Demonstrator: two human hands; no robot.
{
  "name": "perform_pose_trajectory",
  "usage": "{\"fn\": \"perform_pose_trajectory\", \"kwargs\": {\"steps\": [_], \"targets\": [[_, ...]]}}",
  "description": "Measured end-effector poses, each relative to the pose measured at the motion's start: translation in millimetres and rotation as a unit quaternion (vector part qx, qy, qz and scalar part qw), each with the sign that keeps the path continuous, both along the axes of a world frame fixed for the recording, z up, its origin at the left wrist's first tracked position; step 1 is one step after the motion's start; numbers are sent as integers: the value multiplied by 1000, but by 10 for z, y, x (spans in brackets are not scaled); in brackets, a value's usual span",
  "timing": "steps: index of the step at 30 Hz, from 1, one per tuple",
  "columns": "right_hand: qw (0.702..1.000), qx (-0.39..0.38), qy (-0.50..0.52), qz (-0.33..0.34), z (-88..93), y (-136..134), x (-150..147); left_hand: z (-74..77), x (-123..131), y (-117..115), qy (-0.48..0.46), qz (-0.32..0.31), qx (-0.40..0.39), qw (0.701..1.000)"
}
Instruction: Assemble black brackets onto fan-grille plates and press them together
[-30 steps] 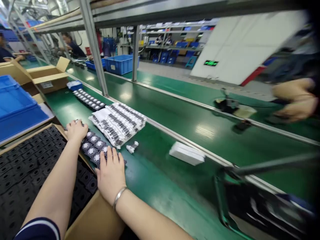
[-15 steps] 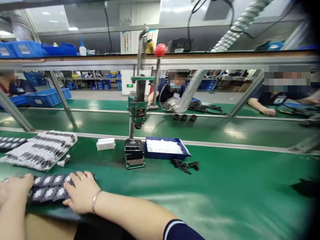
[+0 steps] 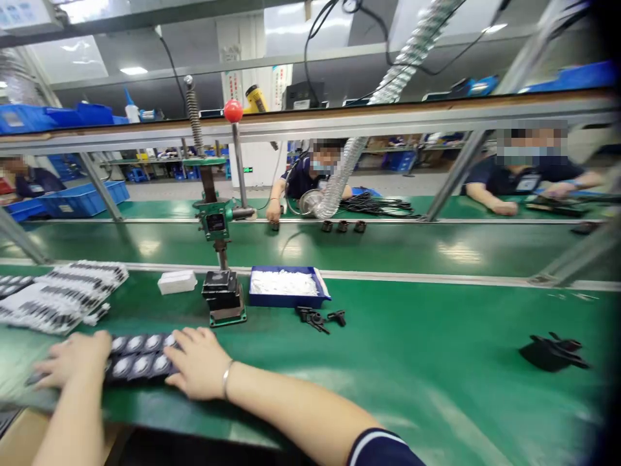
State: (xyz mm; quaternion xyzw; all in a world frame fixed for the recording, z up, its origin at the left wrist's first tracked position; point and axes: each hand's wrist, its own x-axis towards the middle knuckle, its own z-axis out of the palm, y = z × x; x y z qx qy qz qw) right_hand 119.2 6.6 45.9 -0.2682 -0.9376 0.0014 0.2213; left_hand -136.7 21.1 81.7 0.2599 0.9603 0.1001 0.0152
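Side by side on the green bench lies a double row of square black parts with white round centres (image 3: 140, 356). My left hand (image 3: 77, 362) lies over the left end of the row, its fingers reaching past the parts and its palm covering some of them. At the other end, my right hand (image 3: 201, 362) wraps its fingers and thumb round the last parts, a bracelet at the wrist. The row is held between both hands. Farther back stands a green hand press (image 3: 216, 220) with a red ball lever, its ram above a black block.
Behind the hands lie a stack of white-and-black parts (image 3: 68, 294) and a white block (image 3: 177, 282). A blue tray (image 3: 286, 301) holds white pieces, with small black parts (image 3: 317, 318) before it. Another black part (image 3: 553, 353) lies right. Co-workers sit across the bench.
Both hands have moved right along the bench, and the double row of black parts has moved with them. The view has turned right, so the press appears farther left.
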Motion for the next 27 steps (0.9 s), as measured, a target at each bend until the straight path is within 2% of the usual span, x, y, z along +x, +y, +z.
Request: {"fn": "perform_pose_trajectory", "kwargs": {"steps": [1, 6, 14, 19, 27], "targets": [[1000, -10, -1, -6, 1, -5, 104, -2, 114, 9, 10, 28, 27, 999], [999, -53, -9, -1, -76, 33, 553, -149, 525, 142, 40, 33, 64, 997], [997, -76, -19, -29, -147, -15, 1118, -311, 1072, 264, 69, -9, 88, 994], [996, -77, -19, -48, -120, -102, 1258, -318, 1215, 249, 63, -36, 98, 993], [995, -81, -6, -54, -77, -134, 1216, -232, 1199, 251, 34, -64, 122, 990]]}}
